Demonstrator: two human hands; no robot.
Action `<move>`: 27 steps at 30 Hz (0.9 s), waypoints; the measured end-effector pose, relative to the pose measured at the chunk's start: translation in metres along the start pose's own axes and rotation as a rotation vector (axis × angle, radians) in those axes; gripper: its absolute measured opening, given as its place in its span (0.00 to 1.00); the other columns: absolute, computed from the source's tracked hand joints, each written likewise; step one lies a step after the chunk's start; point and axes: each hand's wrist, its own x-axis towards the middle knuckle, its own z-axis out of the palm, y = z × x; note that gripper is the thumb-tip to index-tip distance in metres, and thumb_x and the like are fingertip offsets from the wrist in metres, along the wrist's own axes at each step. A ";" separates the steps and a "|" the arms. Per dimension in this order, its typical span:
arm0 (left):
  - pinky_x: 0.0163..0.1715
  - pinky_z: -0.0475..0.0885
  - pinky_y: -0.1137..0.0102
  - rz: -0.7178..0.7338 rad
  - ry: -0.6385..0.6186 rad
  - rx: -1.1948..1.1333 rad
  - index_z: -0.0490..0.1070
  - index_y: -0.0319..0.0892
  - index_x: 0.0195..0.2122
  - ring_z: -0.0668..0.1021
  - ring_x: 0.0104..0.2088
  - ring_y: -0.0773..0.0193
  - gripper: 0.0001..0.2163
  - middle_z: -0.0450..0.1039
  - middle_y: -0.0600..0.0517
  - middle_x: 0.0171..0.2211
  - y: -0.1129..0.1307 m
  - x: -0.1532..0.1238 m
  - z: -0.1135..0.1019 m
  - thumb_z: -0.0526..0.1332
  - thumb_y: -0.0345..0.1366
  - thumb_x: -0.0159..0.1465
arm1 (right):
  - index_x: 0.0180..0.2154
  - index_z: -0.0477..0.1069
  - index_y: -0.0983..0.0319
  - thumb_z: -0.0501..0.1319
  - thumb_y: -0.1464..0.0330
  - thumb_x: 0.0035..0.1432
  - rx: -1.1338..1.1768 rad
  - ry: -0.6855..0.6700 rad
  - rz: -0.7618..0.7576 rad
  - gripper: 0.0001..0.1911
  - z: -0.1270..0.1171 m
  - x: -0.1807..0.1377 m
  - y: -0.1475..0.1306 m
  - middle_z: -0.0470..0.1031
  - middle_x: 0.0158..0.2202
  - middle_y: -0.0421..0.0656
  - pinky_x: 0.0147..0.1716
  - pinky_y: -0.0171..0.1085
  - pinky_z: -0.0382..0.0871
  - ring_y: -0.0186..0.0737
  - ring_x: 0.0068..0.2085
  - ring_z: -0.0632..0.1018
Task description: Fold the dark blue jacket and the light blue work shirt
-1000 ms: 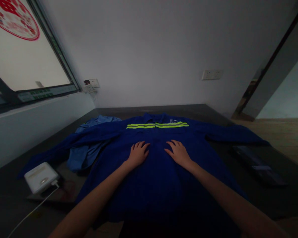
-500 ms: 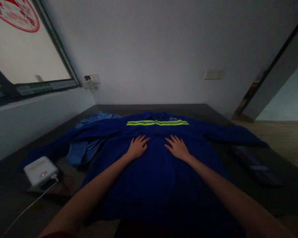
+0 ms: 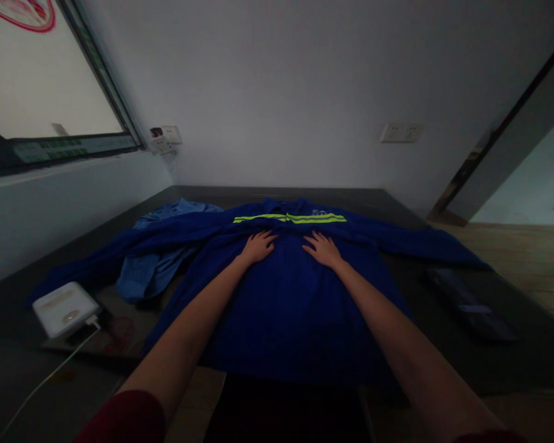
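A dark blue work jacket [image 3: 286, 301] with a yellow-green reflective stripe [image 3: 290, 218] across the chest lies spread out on a dark table [image 3: 512, 363], sleeves stretched to both sides. My left hand [image 3: 258, 246] lies flat on the jacket just below the stripe, fingers stretched out. My right hand [image 3: 322, 249] rests flat beside it, fingers spread. Both palms press on the cloth and hold nothing.
A lighter blue garment [image 3: 159, 271] lies crumpled under the jacket's left sleeve. A white power bank [image 3: 64, 309] with a white cable [image 3: 46, 381] sits at the left. A dark flat object [image 3: 471, 304] lies at the right. Wall sockets [image 3: 401, 132] are behind; a doorway opens right.
Both hands have slid forward over the jacket, from its middle up to just below the reflective stripe. The view has tilted slightly.
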 end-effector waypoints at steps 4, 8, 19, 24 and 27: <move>0.61 0.52 0.49 0.000 0.012 0.005 0.58 0.51 0.62 0.58 0.64 0.53 0.21 0.55 0.49 0.65 0.003 -0.003 -0.001 0.47 0.40 0.68 | 0.63 0.56 0.55 0.45 0.53 0.66 0.001 0.000 -0.021 0.28 -0.003 -0.004 -0.001 0.48 0.68 0.50 0.61 0.55 0.45 0.52 0.67 0.51; 0.61 0.52 0.48 0.028 -0.019 -0.003 0.58 0.47 0.63 0.57 0.65 0.51 0.22 0.55 0.46 0.65 0.009 -0.028 -0.007 0.48 0.39 0.68 | 0.64 0.55 0.57 0.46 0.56 0.67 0.002 -0.031 -0.068 0.27 -0.007 -0.024 0.001 0.50 0.67 0.50 0.61 0.55 0.47 0.52 0.66 0.52; 0.50 0.68 0.66 0.108 0.014 -0.257 0.73 0.42 0.47 0.76 0.46 0.59 0.15 0.74 0.47 0.46 0.051 -0.083 -0.050 0.56 0.27 0.60 | 0.43 0.73 0.58 0.57 0.66 0.61 0.134 -0.011 -0.155 0.10 -0.066 -0.082 -0.052 0.76 0.44 0.43 0.44 0.37 0.66 0.41 0.46 0.75; 0.46 0.70 0.70 -0.115 0.087 -0.436 0.73 0.40 0.43 0.77 0.43 0.63 0.18 0.77 0.48 0.41 0.070 -0.063 -0.039 0.51 0.18 0.57 | 0.46 0.67 0.61 0.57 0.60 0.60 0.067 -0.052 -0.001 0.16 -0.050 -0.079 -0.101 0.76 0.44 0.48 0.37 0.40 0.67 0.47 0.44 0.76; 0.43 0.71 0.70 -0.176 0.118 -0.447 0.72 0.38 0.45 0.78 0.40 0.63 0.19 0.77 0.47 0.39 0.076 -0.058 -0.026 0.50 0.17 0.57 | 0.50 0.62 0.64 0.58 0.62 0.58 0.010 -0.025 0.083 0.21 -0.035 -0.075 -0.115 0.72 0.49 0.54 0.39 0.42 0.67 0.52 0.49 0.74</move>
